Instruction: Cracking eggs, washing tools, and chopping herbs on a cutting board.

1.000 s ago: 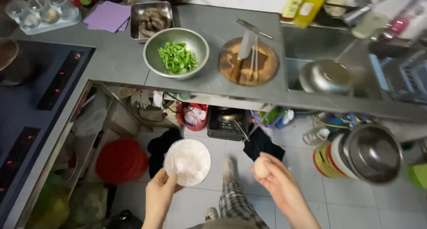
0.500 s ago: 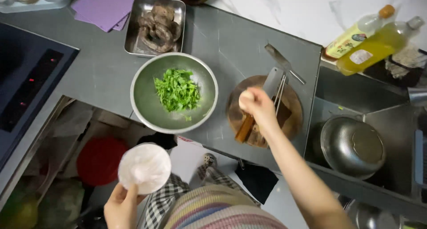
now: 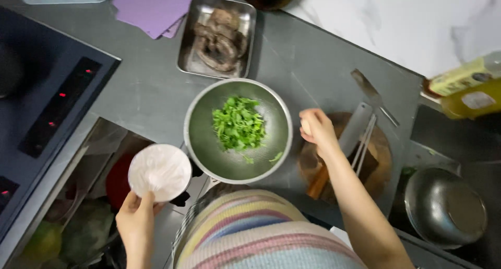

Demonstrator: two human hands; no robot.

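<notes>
A grey counter [image 3: 151, 86] is seen from above. A small white bowl [image 3: 159, 172] is held in the left hand [image 3: 136, 221], below the counter edge, with the fingers curled round its near rim. A pale egg [image 3: 306, 127] is gripped in the right hand [image 3: 317, 132], fingers closed round it; it is now held over the counter, just right of a metal bowl [image 3: 238, 130] of chopped greens [image 3: 239, 123]. Half a second ago this hand was over the wooden board [image 3: 383, 149], and a second ago it was lower, over the floor, so the egg has been brought up beside the metal bowl's rim. The white bowl has stayed low on the left. A knife [image 3: 355, 129] and chopsticks [image 3: 365, 143] lie on the board. A tray [image 3: 217, 35] of dark meat sits behind the greens, and a pan [image 3: 445, 206] rests in the sink at right
</notes>
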